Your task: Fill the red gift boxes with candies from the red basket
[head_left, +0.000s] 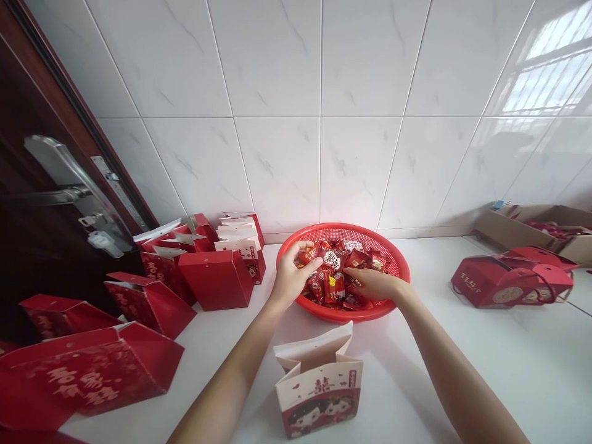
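A wall (277, 166) of pale, grey-veined tiles (361, 55) rises behind a white table (522, 357), with a dark red-brown door (28, 240) bearing a metal handle (50, 197) at the left and a barred window's bright reflection (548, 65) on the tiles at upper right.

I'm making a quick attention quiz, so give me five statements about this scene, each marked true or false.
1. The left hand and right hand are both at the wrapped sweets. True.
2. The sweets lie in a blue basket. False: the basket is red.
3. An open bag stands nearer the camera than the basket. True.
4. That bag lies flat on its side. False: it stands upright.
5. A cardboard box is to the right of the basket. True.
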Motion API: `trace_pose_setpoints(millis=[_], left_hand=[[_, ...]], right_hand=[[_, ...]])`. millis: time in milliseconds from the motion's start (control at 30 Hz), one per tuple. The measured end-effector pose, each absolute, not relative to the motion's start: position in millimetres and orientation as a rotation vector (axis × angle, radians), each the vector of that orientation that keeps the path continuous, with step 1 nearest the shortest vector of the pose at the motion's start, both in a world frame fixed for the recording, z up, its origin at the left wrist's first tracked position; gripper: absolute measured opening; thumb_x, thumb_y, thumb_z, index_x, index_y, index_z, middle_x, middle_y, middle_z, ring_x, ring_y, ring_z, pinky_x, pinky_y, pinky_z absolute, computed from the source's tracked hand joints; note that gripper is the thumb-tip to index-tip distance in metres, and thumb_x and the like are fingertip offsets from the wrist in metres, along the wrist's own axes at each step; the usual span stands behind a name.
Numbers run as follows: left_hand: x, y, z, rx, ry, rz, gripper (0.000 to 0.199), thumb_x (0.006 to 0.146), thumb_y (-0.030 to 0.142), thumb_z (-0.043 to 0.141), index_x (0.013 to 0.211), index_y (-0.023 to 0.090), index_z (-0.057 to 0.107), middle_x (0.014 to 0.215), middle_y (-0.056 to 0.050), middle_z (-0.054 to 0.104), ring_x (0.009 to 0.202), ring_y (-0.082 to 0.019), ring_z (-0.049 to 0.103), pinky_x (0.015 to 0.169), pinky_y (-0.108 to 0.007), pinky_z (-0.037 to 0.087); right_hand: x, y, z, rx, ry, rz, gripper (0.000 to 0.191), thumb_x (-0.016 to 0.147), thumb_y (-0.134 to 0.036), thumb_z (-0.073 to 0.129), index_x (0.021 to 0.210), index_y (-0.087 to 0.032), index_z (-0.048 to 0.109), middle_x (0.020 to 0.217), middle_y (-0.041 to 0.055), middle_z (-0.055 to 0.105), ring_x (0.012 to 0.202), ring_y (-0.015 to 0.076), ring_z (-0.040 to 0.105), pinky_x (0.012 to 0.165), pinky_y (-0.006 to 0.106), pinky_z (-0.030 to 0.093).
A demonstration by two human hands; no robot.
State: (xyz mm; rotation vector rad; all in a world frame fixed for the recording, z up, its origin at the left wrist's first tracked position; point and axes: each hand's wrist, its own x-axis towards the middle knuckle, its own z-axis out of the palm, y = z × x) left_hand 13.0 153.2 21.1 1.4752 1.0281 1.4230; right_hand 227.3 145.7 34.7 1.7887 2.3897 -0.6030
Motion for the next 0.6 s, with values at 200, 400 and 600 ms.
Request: trace_pose_setpoints(millis=[200, 400, 600], left_hand=[[13, 152, 23, 1.488, 1.038, 1.423, 0.038, 0.067, 0.036, 0.078, 0.1, 0.021, 0.065, 0.115, -0.006, 0.066, 0.095, -0.022, 0.067, 0.077, -0.034, 0.059], [12, 151, 22, 1.508, 1.018, 1.41, 0.038, 0.069, 0.038, 0.076, 0.101, 0.022, 0.064, 0.116, -0.006, 0.066, 0.094, -0.021, 0.066, 0.076, -0.033, 0.059], [13, 152, 21, 1.49, 1.016, 1.404, 0.038, 0.069, 0.036, 0.078, 0.101, 0.021, 0.064, 0.116, -0.006, 0.067, 0.097, -0.022, 0.067, 0.083, -0.035, 0.058]], right_hand=[[227, 160, 52, 1.676, 2.331, -0.594, 0.075, 0.084, -0.022, 0.06, 0.156, -0.032, 0.038, 0.146, 0.0102, 0.057, 0.124, 0.0349, 0.06, 0.09, 0.041, 0.052], [215, 182, 58, 1.6, 2.365, -0.585, 0.067, 0.07, -0.001, 0.058, 0.131, -0.028, 0.064, 0.121, 0.0092, 0.071, 0.107, 0.0314, 0.068, 0.073, 0.032, 0.053], [212, 185, 47, 1.64, 2.45, -0.649, 0.04, 0.067, -0.002, 0.061, 0.1, -0.021, 0.072, 0.093, 0.007, 0.074, 0.084, 0.0248, 0.069, 0.064, 0.028, 0.05]])
